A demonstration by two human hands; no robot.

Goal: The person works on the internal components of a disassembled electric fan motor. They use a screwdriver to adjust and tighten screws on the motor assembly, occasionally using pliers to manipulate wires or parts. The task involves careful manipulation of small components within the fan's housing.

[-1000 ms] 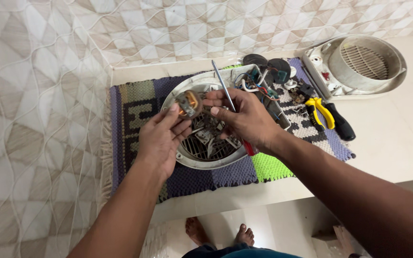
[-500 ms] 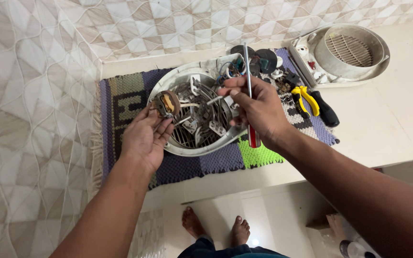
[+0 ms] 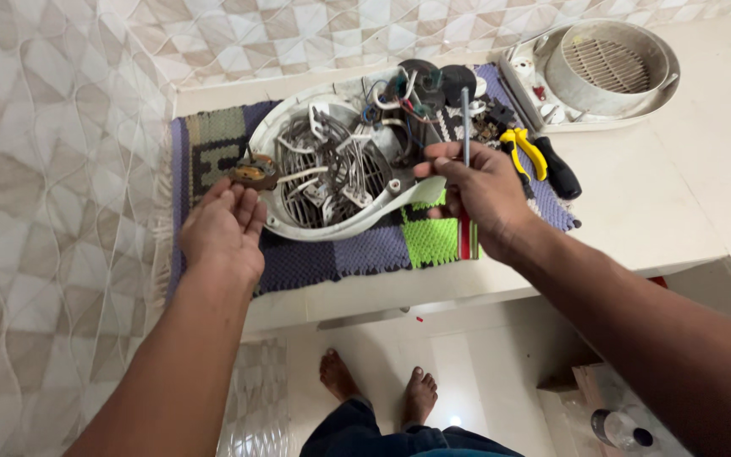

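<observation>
- Heater shell (image 3: 298,227) tilts on the mat (image 3: 340,254), coils exposed.
- Left hand (image 3: 220,230) pinches a small part (image 3: 253,173) beside the shell.
- Right hand (image 3: 484,190) grips a screwdriver (image 3: 465,127) upright, thumb steadying the shell's rim.

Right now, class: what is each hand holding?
Left hand: closed on a small brown part.
Right hand: closed on a red-handled screwdriver.

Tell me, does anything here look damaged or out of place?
Yes. The round white appliance housing on the woven mat lies opened, with bent wire parts and loose wires exposed. The left hand holds a small brown part beside it.
</observation>
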